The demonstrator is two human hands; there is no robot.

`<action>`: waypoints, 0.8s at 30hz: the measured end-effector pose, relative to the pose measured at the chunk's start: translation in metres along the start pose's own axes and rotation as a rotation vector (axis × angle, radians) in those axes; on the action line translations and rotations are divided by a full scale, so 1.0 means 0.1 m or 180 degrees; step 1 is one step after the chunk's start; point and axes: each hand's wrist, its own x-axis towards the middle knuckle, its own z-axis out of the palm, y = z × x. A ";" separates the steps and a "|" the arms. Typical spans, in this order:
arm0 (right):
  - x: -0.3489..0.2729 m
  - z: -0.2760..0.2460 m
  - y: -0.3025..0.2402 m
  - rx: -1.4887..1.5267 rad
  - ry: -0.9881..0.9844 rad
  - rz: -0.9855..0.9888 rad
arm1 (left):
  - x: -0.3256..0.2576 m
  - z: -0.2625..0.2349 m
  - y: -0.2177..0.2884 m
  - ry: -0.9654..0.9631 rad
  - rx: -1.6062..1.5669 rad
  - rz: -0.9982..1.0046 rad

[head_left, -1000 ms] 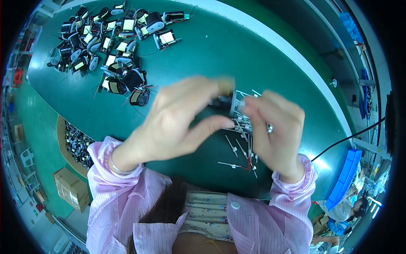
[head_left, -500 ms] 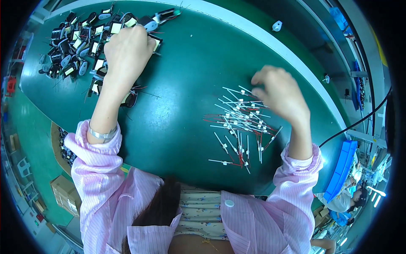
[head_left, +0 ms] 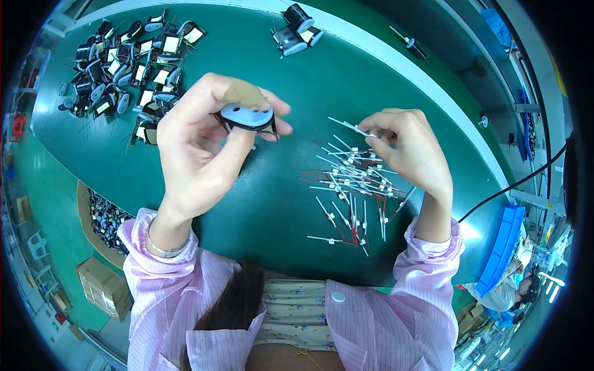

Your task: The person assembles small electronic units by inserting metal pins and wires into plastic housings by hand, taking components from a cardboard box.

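Between the thumb and fingers of my left hand [head_left: 198, 145] is a small black device with a pale grey oval end cap [head_left: 246, 115]; the cap has dark holes and faces up. Thin wires show beside my palm, and a tan bandage wraps one finger. Above the pile on the right, my right hand [head_left: 408, 145] pinches a thin white stick [head_left: 346, 125] that points toward the far left. Under it lies a loose pile of similar white sticks with small white connectors and red wires [head_left: 356, 173].
Many black devices with pale yellow pads [head_left: 117, 65] are heaped at the far left of the green table [head_left: 260, 210]. A few black units [head_left: 297, 31] sit by the far edge. A blue tray [head_left: 500, 250] is at the right edge; a carton of parts [head_left: 105, 222] stands at lower left.
My left hand has come back from the heap toward the middle, now with a device in it. The right hand has closed on a white stick. Black units now show by the far edge.
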 end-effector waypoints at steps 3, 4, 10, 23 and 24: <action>-0.04 -0.04 -0.10 0.0638 0.0130 -0.0055 | 0.04 -0.09 -0.03 -0.0399 -0.0348 -0.0069; -0.06 -0.02 -0.14 0.1876 0.0155 0.0056 | 0.04 -0.11 -0.07 -0.0630 -0.0410 -0.0089; -0.05 0.13 -0.31 0.4724 -0.0159 -0.0167 | -0.05 0.05 -0.05 -0.0275 -0.0676 -0.0823; -0.14 0.34 -0.54 0.3992 0.0488 -0.0729 | -0.12 0.07 0.03 -0.0995 0.0626 0.0105; -0.16 0.32 -0.54 0.4008 0.0448 -0.0716 | -0.11 0.06 0.06 -0.1112 0.0638 0.0016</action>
